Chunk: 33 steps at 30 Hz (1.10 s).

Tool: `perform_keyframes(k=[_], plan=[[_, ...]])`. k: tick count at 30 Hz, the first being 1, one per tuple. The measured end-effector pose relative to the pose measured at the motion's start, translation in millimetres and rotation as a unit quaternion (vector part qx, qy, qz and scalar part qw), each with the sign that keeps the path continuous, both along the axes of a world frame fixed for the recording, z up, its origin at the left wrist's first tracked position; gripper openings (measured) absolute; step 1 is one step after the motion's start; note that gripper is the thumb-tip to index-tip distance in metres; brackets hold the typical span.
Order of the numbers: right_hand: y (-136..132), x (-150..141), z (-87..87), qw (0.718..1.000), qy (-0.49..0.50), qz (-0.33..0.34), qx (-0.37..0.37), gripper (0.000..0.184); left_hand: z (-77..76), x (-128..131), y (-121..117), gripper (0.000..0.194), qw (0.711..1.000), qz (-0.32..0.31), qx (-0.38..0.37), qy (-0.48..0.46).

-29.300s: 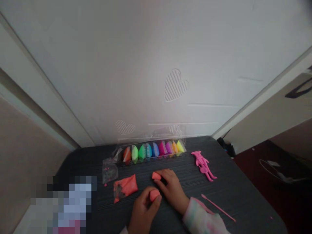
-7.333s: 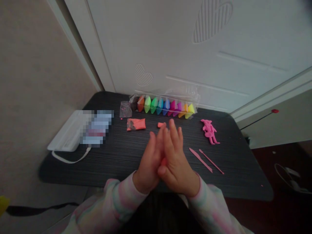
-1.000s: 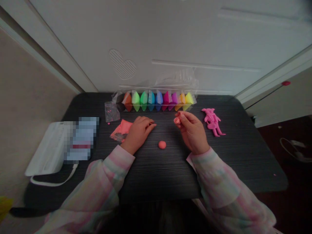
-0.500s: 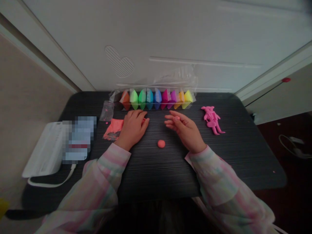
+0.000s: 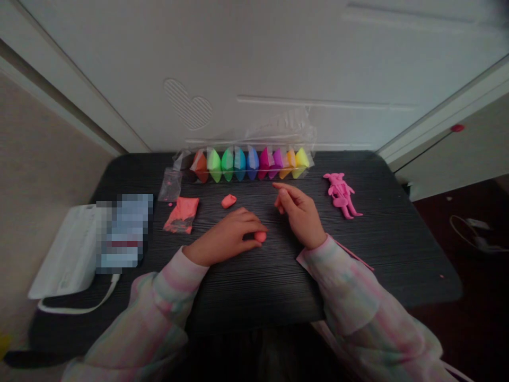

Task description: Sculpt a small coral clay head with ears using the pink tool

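My left hand (image 5: 230, 236) reaches across the table with thumb and fingers closed round a small coral clay ball (image 5: 260, 237), which rests on the dark tabletop. To its right, my right hand (image 5: 300, 212) is raised a little, thumb pressed to curled fingers and the index finger partly stretched out; whether a bit of clay is between them is hidden. A coral clay lump (image 5: 228, 201) with a hollow end lies behind my left hand. Further left lies an opened clear packet of coral clay (image 5: 182, 215).
Along the back of the dark table (image 5: 254, 297) stands a row of coloured clay packets (image 5: 252, 164) in clear plastic. A pink figure-shaped tool piece (image 5: 341, 194) lies right. A thin pink stick (image 5: 356, 255) shows beside my right sleeve. A phone (image 5: 125, 228) and white cabled device (image 5: 66, 252) lie left.
The hollow-ended lump, in my right hand a second ago, now lies on the table at the left. My left hand has moved right and forward-down onto the clay ball.
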State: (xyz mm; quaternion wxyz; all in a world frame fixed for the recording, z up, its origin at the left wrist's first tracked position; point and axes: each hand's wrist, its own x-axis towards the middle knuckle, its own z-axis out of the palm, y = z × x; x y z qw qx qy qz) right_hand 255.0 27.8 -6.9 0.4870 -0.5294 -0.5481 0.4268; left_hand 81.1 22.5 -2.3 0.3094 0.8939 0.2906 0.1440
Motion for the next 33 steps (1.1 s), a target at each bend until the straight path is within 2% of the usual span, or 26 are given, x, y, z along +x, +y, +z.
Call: perform_keyframes(k=[4,6,10,16,22,27,30,33], plan=[[0,-1,-5.4,1.000,0.018,0.009,-0.005,0.028,-5.1,0,3,0.025,0.999,0.028,-0.003,-0.032],[0,-2,-6.7,0.999,0.044,0.007,-0.007,0.022,-6.9,0,3,0.029,0.998,0.049,0.009,-0.050],[1,-3,-6.4,0.997,0.069,-0.008,-0.013,0.011,-11.5,2,4,0.023,0.993,0.084,0.043,-0.065],[1,-3,-4.0,0.994,0.107,-0.008,-0.032,0.023,-16.0,0,4,0.020,0.993,0.086,0.066,-0.037],[-1,-3,-3.6,0.998,0.044,-0.014,-0.044,0.017,-12.5,0,3,0.018,0.994,0.094,0.050,-0.019],[-2,-1,-7.2,0.998,-0.040,-0.038,-0.001,0.021,-10.7,1,3,0.022,0.995,0.095,0.035,-0.020],[-2,0,-6.0,0.995,-0.094,-0.008,0.044,0.013,-9.8,0,2,0.028,0.996,0.085,0.029,-0.027],[-3,0,-3.1,0.983,-0.142,0.027,0.110,0.020,-7.5,1,1,0.035,0.995,0.086,0.019,-0.044]])
